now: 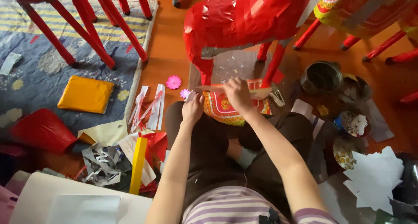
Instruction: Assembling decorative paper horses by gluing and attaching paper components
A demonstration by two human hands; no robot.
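Close ahead, red paper horse (pixel 244 23); both hands grip patterned paper (pixel 222 108); scraps (pixel 104 163), tin (pixel 321 77) around.

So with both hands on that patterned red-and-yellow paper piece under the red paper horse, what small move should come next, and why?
Probably lift the patterned red-and-yellow paper piece toward the red paper horse. The right hand grips its top edge, the left hand steadies its left side, and it lies low between the horse's legs, seemingly not yet attached.
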